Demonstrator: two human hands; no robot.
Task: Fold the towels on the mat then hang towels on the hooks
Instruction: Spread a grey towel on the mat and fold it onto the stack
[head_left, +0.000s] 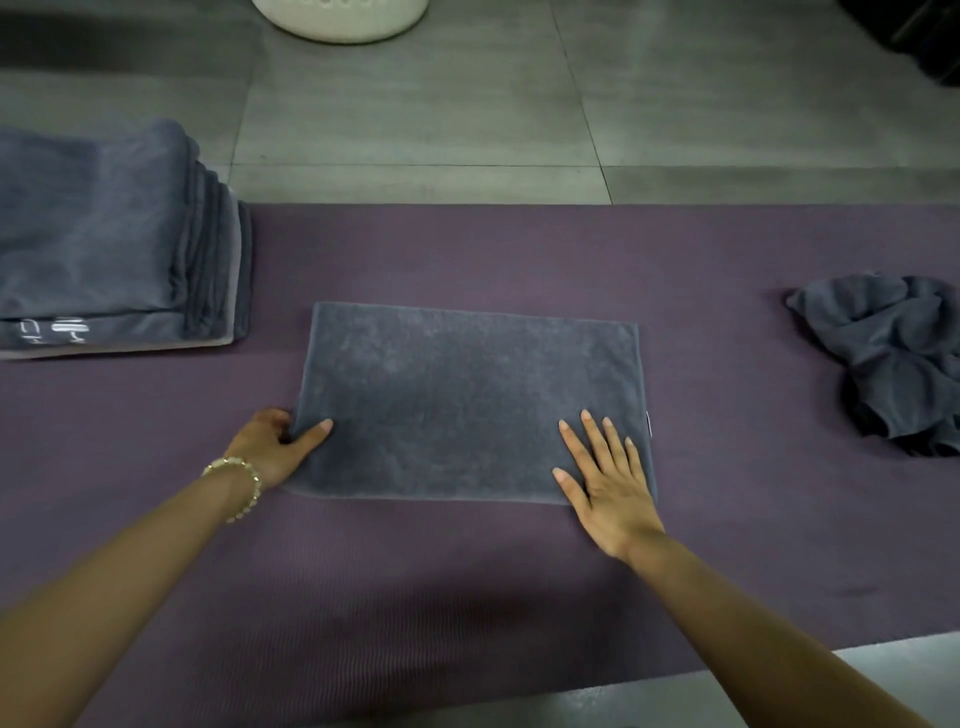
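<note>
The gray towel (467, 400) is lying flat on the purple mat (467, 571). The left hand (270, 447) is pinching its edge, maybe to fold it over; the right hand (605, 483) is pressing flat to hold it still. One folded stack (104, 244) is sitting left, one crumpled heap (893, 358) right.

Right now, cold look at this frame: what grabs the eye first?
The grey towel lying flat in the middle of the purple mat, with the left hand pinching its left edge and the right hand pressed flat on its near right corner. Next, the stack of folded towels at the mat's far left and the crumpled towel at its right.
</note>
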